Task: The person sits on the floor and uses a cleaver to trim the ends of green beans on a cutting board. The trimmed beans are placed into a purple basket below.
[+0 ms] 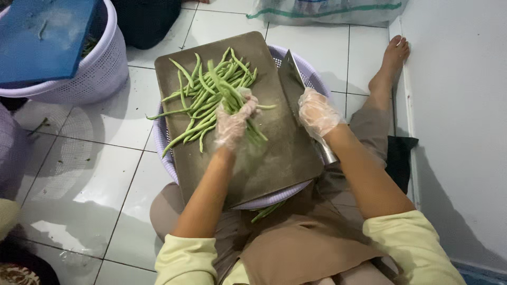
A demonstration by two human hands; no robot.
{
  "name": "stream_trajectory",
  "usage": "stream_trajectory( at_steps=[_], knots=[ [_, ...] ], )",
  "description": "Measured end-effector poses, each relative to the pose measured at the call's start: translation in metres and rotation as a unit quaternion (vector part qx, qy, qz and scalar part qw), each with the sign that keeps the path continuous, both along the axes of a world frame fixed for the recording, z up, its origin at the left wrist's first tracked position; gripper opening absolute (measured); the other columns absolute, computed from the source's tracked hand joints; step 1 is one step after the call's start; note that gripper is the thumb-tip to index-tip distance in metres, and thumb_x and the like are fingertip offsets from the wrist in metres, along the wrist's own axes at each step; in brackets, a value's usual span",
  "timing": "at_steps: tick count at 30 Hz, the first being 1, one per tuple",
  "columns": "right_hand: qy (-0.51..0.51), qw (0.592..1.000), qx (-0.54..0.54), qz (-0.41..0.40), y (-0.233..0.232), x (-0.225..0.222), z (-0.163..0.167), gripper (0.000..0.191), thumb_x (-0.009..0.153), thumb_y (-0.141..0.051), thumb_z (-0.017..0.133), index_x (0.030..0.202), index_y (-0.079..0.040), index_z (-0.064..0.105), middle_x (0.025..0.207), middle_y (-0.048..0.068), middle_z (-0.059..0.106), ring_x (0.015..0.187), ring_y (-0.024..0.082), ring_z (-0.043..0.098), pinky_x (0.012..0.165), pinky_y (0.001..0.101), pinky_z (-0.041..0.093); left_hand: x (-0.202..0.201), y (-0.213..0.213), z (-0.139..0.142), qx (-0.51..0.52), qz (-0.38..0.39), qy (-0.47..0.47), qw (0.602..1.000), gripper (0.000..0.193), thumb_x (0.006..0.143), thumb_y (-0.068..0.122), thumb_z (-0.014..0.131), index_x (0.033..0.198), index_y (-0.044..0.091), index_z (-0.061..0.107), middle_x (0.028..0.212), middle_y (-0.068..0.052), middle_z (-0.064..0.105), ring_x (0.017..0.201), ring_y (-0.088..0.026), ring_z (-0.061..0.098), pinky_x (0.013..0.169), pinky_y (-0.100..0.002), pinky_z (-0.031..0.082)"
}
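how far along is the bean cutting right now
Done: no cut pieces show on the cutting board; a few beans lie in the basket beneath. In hand: the left hand grips a bunch of the green beans; the right hand holds the cleaver. Left: the pile looks whole.

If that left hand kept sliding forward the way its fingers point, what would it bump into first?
Probably the pile of green beans on the cutting board: the left hand already grips a bunch, and more lie just ahead.
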State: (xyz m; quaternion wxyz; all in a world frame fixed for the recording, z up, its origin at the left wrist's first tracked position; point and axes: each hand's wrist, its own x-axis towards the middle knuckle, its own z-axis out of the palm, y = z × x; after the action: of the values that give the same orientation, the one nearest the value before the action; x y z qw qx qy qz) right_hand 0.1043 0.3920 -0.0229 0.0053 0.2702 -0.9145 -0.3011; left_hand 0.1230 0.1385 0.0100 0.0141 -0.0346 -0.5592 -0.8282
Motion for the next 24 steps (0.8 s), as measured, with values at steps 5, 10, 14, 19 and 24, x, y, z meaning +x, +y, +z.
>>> stream_trajectory(
  at_steps=[5,10,14,19,24],
  knots=[
    [-0.056,0.919,-0.320,-0.225,0.000,-0.005,-0.010,0.017,0.097,-0.007,0.056,0.112,-0.001,0.060,0.095,0.011,0.065,0.090,0.023,0.068,0.079,0.0308,0.057,0.003,0.020,-0.034,-0.164,0.016,-0.193,0.967,0.027,0.076,0.000,0.078,0.101,0.006,0.069,0.089,-0.007,0.074,0.073,-0.015,0.070,0.065,-0.030,0.060],
    [0.069,0.993,-0.091,-0.023,-0.018,0.021,0.018,0.014,0.092,-0.009,0.062,0.104,-0.003,0.065,0.092,0.008,0.066,0.089,0.021,0.067,0.081,0.0293,0.057,-0.013,0.029,-0.075,0.029,0.016,-0.128,0.991,0.030,0.074,-0.011,0.071,0.102,-0.001,0.066,0.084,-0.009,0.069,0.067,-0.019,0.068,0.063,-0.034,0.060],
    [-0.011,0.988,-0.122,-0.096,-0.049,0.036,0.052,0.011,0.092,-0.010,0.060,0.100,-0.003,0.059,0.093,0.011,0.066,0.089,0.025,0.068,0.080,0.0334,0.058,-0.009,0.033,-0.069,-0.046,0.035,-0.149,0.987,0.022,0.080,-0.005,0.071,0.101,-0.001,0.066,0.081,-0.007,0.069,0.066,-0.017,0.068,0.061,-0.031,0.058],
    [-0.129,0.877,-0.353,-0.298,-0.081,0.046,0.075,0.012,0.103,-0.009,0.052,0.109,0.001,0.051,0.091,0.018,0.066,0.084,0.031,0.072,0.072,0.0400,0.060,0.002,0.013,0.000,-0.167,0.060,-0.141,0.974,0.014,0.091,0.013,0.068,0.104,0.008,0.067,0.082,-0.003,0.070,0.063,-0.011,0.065,0.056,-0.030,0.060],
    [-0.114,0.931,-0.269,-0.219,-0.072,0.048,0.068,0.022,0.100,-0.007,0.056,0.114,0.008,0.049,0.095,0.019,0.065,0.092,0.030,0.074,0.079,0.0379,0.061,-0.003,-0.045,0.045,-0.663,0.028,-0.152,0.733,0.024,0.107,0.028,0.051,0.120,0.012,0.064,0.088,-0.008,0.066,0.066,-0.015,0.063,0.055,-0.034,0.060]
  ],
)
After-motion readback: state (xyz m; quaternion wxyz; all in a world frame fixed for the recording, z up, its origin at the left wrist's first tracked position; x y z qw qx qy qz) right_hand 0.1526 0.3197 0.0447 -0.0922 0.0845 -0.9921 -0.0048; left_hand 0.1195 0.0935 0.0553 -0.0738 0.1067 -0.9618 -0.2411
